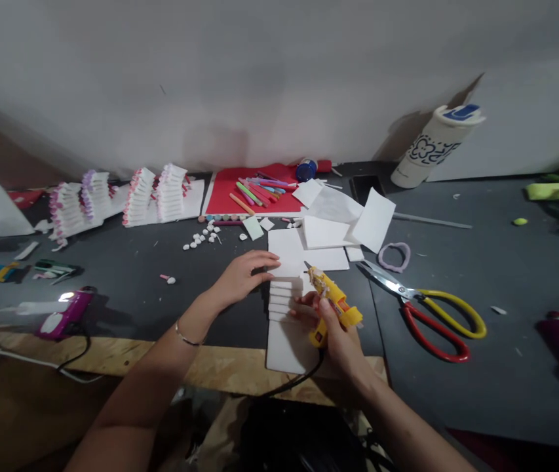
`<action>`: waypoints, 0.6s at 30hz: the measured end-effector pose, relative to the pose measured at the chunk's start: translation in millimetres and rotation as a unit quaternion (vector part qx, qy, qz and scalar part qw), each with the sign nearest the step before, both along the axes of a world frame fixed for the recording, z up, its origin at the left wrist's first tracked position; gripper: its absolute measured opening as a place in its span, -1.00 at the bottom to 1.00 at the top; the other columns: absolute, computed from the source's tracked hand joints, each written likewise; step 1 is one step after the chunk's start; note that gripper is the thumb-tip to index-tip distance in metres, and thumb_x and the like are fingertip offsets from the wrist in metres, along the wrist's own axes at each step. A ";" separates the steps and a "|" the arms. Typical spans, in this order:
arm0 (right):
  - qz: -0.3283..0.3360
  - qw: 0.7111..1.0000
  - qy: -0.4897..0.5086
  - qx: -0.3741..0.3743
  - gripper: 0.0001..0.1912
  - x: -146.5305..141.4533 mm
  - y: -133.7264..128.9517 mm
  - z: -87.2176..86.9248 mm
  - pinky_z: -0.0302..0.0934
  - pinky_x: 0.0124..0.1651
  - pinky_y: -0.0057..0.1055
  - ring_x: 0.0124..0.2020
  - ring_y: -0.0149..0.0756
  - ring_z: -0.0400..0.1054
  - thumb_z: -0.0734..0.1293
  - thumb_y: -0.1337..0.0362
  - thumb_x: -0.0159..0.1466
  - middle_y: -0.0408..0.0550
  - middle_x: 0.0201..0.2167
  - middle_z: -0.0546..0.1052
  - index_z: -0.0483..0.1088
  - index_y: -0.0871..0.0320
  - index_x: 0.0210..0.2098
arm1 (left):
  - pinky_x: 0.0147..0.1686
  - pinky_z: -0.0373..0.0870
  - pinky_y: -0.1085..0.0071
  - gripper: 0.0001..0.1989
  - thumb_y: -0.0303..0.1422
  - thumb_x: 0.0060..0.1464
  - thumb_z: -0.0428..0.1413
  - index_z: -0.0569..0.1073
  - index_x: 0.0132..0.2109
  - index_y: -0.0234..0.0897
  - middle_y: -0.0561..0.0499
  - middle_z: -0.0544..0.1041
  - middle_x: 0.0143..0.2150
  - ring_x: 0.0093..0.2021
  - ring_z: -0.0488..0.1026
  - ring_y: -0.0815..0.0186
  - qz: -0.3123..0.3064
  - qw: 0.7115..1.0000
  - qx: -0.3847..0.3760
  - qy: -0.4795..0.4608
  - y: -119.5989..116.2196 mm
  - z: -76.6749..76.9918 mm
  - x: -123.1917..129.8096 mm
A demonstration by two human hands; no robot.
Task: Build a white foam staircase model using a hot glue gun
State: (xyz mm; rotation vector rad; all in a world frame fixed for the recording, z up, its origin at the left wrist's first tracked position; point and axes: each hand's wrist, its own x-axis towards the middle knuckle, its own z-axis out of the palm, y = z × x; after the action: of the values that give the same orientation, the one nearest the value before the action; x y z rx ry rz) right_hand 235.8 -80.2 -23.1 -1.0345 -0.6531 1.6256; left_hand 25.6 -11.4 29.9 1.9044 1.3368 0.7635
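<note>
My right hand [343, 344] is wrapped round the handle of a yellow hot glue gun [334, 298], its nozzle pointing up and to the left. Under it lies a white board [286, 344] bearing several raised white strips [282, 296]. My left hand [244, 278] rests palm down with fingers stretched out, the fingertips at the left edge of a white sheet [284, 252] just beyond the strips. Whether those fingertips press on the sheet or only hover, I cannot tell. Fingers of my right hand partly hide the strips' right ends.
Large scissors [404, 292] with red and yellow handles lie to the right, near a lilac hair tie [394, 257]. White paper pieces [326, 231] and markers [259, 191] are behind. A tumbler [431, 147] stands back right. A purple power socket [65, 314] lies left; the gun's cord [293, 382] hangs over the front edge.
</note>
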 end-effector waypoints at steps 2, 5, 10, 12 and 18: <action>0.002 1.000 0.002 -0.004 -0.64 -0.5 0.1 -0.3 0.49 -0.11 -0.15 -0.17 -0.12 0.51 0.44 -0.07 0.13 -0.07 -0.25 0.54 0.45 0.07 -0.27 | 0.16 0.30 0.16 -0.78 -0.39 0.10 0.20 0.62 -0.10 -0.11 -0.05 0.59 0.03 0.07 0.48 0.18 -0.015 1.000 0.001 0.002 1.9 -2.2 -0.3; 0.000 1.000 -0.008 0.002 -0.62 -1.4 0.4 2.7 0.49 -0.11 -0.14 -0.16 -0.10 0.51 0.43 -0.08 0.14 -0.05 -0.25 0.55 0.45 0.08 -0.25 | 0.15 0.30 0.16 -0.77 -0.39 0.12 0.18 0.61 -0.08 -0.10 -0.05 0.59 0.04 0.08 0.47 0.19 -0.025 1.000 0.006 0.005 2.8 -4.0 0.3; -0.016 1.000 -0.004 -0.007 -0.60 -2.3 0.7 7.0 0.51 -0.17 -0.14 -0.22 -0.08 0.54 0.45 -0.08 0.11 -0.03 -0.28 0.57 0.48 0.09 -0.24 | 0.14 0.31 0.17 -0.77 -0.41 0.11 0.19 0.62 -0.09 -0.08 -0.04 0.59 0.03 0.07 0.47 0.19 -0.034 0.999 0.011 0.014 3.8 -4.0 2.1; -0.015 1.000 0.004 -0.008 -0.61 -2.1 0.4 6.4 0.51 -0.17 -0.14 -0.22 -0.08 0.54 0.45 -0.06 0.12 -0.03 -0.28 0.58 0.49 0.09 -0.23 | 0.14 0.31 0.18 -0.77 -0.41 0.11 0.19 0.61 -0.08 -0.08 -0.04 0.59 0.03 0.06 0.47 0.19 -0.038 0.999 0.014 0.015 4.7 -4.2 2.7; -0.021 0.999 0.021 -0.020 -0.62 -2.4 -0.7 3.1 0.50 -0.15 -0.14 -0.20 -0.08 0.53 0.48 -0.04 0.10 -0.06 -0.25 0.58 0.50 0.08 -0.22 | 0.15 0.32 0.18 -0.78 -0.40 0.14 0.18 0.60 -0.06 -0.13 -0.03 0.57 0.06 0.08 0.46 0.21 -0.059 0.998 0.020 0.031 9.2 -6.9 4.0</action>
State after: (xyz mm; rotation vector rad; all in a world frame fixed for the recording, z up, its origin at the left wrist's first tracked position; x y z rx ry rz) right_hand 233.4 -80.9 -20.1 -1.0345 -0.5701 1.6258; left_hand 29.7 -2.2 22.9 2.0346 1.2431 0.6822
